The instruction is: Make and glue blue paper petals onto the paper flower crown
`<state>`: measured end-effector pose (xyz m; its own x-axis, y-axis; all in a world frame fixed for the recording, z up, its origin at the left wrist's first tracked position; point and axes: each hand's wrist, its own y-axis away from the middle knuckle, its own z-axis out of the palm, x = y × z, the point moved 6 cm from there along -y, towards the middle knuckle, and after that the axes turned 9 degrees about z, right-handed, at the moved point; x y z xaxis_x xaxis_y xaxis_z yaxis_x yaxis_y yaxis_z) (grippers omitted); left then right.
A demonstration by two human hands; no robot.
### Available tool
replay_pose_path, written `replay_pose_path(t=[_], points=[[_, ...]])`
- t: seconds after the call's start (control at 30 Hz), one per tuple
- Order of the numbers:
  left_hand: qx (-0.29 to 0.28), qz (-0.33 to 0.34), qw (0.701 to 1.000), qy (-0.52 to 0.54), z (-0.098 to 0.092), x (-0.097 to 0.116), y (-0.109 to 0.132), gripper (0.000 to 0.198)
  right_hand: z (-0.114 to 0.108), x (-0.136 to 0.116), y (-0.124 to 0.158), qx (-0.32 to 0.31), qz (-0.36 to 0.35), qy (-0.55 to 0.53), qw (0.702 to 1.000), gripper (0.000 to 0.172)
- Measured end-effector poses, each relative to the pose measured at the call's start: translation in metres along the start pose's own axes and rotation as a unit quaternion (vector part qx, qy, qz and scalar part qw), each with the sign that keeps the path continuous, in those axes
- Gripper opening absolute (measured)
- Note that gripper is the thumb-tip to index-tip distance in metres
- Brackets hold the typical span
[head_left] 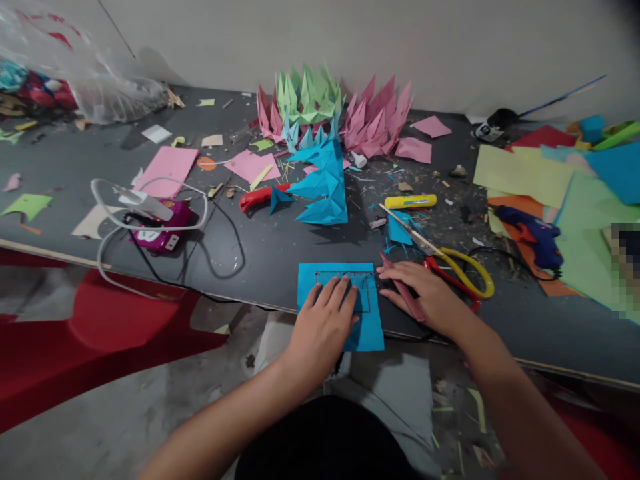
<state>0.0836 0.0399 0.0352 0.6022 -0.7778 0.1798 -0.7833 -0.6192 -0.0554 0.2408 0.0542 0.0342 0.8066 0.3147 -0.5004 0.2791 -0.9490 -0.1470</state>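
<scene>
A blue paper square [320, 277] with drawn pen lines lies at the near edge of the dark table [260, 247]. My left hand [325, 320] lies flat on it, fingers spread, pressing it down. My right hand [425, 297] rests just right of the sheet, fingers closed round a reddish pen [403, 293] whose tip points toward the paper's top right corner. Scissors [450, 263] with yellow and red handles lie right beside this hand.
Folded blue [323, 183], green [307, 93] and pink [377, 117] paper shapes stand at the back. A red cutter [257, 197], a yellow tube [410, 201], a purple device [160, 230] with cables, a blue glue gun [533, 233] and coloured sheets [580, 200] surround the work spot. Scraps litter the table.
</scene>
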Motion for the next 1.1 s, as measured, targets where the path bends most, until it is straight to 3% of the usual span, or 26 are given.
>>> replay_pose_path(t=[0.5,0.63,0.77,0.93,1.1], points=[[-0.004,-0.001,1.000,0.005,0.000,0.000,0.000,0.038,0.000,0.002,0.002,-0.003,0.005,-0.012,1.000,0.021],[-0.007,0.001,1.000,0.003,0.000,0.000,0.000,0.037,-0.006,-0.001,-0.003,0.006,0.043,-0.059,0.997,0.025],[-0.019,0.003,1.000,0.001,0.000,0.000,-0.002,0.037,-0.008,-0.019,-0.022,0.017,0.058,-0.138,0.989,0.024],[-0.015,0.000,1.000,-0.001,0.000,0.000,-0.004,0.040,0.012,-0.046,-0.060,-0.015,0.008,-0.227,0.974,0.020],[-0.011,-0.003,1.000,0.009,0.001,-0.001,-0.004,0.041,0.037,-0.035,-0.077,-0.038,0.062,-0.296,0.952,0.014]])
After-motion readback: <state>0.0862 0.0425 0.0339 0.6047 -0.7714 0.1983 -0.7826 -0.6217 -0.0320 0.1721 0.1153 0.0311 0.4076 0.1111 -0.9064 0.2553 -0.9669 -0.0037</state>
